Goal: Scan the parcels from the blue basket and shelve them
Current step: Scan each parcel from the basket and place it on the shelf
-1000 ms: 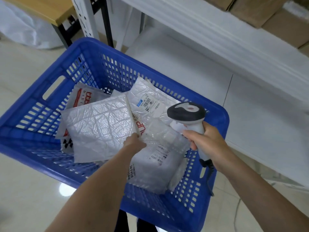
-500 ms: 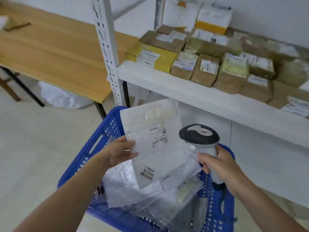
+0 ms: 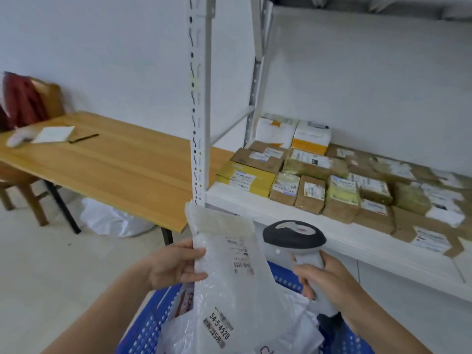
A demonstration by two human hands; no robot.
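My left hand (image 3: pixel 173 264) grips the left edge of a white bubble-wrap parcel (image 3: pixel 229 272) and holds it upright above the blue basket (image 3: pixel 150 325), its printed labels facing me. My right hand (image 3: pixel 321 279) is wrapped round the handle of a grey barcode scanner (image 3: pixel 293 238), whose dark head sits just right of the parcel. More white bagged parcels (image 3: pixel 293 325) lie in the basket below. The white shelf (image 3: pixel 344 241) stands behind and to the right.
Several cardboard and yellow boxes (image 3: pixel 316 185) fill the shelf board. A perforated white shelf post (image 3: pixel 198 103) rises just behind the parcel. A wooden table (image 3: pixel 102 162) with a notebook stands to the left, a white bag (image 3: pixel 112 221) under it, and a chair (image 3: pixel 28 139) at far left.
My left hand has lifted the bubble-wrap parcel out of the basket and up in front of me. The scanner has risen beside it, and my view has tilted up to the shelf.
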